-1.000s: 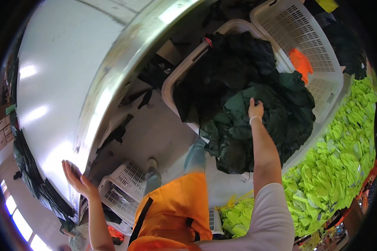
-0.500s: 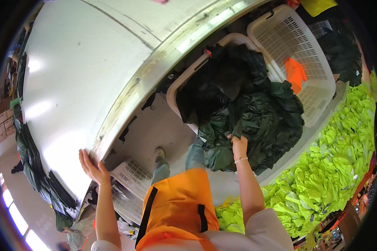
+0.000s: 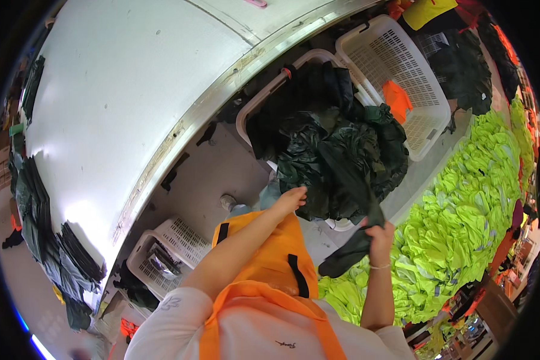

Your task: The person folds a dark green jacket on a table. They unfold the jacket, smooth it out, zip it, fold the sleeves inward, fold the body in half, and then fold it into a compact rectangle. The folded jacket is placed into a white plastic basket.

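A heap of thin, crumpled dark green garments (image 3: 366,144) fills a white plastic basket (image 3: 243,120) and spills over its near side. My right hand (image 3: 379,240) is closed around a long, sleeve-like strip of one dark green garment (image 3: 348,174). The strip stretches up to the heap, and a loose end hangs to the left below my fist. My left hand (image 3: 291,201) is at the heap's near-left edge with its fingers curled in against the dark green cloth; the fingertips are partly hidden.
A white table (image 3: 120,102) curves along the left. Behind the heap stands another white basket (image 3: 429,120) with an orange cloth (image 3: 397,101) inside. Bright yellow-green garments (image 3: 456,240) are piled on the right. A low white basket (image 3: 156,264) sits by the table; folded dark garments (image 3: 39,222) lie along its far-left edge.
My left hand has left the table edge and come over to the dark green heap. My right hand has moved right and nearer, drawing a strip of garment out taut.
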A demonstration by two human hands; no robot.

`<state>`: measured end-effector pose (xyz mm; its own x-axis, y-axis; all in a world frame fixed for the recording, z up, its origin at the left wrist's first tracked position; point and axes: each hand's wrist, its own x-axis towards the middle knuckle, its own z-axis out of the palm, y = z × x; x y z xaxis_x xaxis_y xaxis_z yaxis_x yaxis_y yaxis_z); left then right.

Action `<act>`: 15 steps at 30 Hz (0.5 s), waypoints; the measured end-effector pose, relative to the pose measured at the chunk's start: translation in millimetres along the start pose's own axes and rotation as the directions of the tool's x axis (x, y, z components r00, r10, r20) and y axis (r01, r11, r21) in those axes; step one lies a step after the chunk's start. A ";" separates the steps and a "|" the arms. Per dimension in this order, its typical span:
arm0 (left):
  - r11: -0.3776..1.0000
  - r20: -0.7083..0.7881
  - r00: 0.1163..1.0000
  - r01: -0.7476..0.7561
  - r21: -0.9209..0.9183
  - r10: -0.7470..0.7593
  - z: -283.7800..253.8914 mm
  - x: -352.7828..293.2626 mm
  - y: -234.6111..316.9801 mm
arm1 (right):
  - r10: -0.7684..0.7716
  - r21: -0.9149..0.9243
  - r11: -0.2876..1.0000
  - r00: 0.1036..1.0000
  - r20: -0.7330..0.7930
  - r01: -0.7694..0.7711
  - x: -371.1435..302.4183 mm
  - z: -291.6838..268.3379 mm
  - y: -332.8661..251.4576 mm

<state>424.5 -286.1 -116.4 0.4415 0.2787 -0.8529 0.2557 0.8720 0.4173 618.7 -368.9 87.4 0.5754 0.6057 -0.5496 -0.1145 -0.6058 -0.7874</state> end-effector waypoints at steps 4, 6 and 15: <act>0.869 -0.066 0.954 -0.235 0.435 0.291 -4.0 23.9 -4.2 | 0.168 0.643 0.765 0.977 -0.130 -0.046 75.4 -72.2 25.3; 0.888 -0.058 0.966 -0.208 0.410 0.253 -33.3 19.5 -7.6 | 0.090 0.256 0.966 0.969 -0.232 -0.028 130.6 -111.4 46.1; 0.935 -0.492 0.804 -0.217 0.279 0.333 -193.6 -51.9 -1.1 | -0.279 -0.961 0.218 0.933 -0.229 -0.171 283.0 -72.5 26.3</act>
<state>234.8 -223.6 -133.3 0.0173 0.7128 -0.7012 0.3836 0.6429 0.6630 837.2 -250.8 -68.6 0.7538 0.6158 -0.2293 0.6552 -0.7310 0.1906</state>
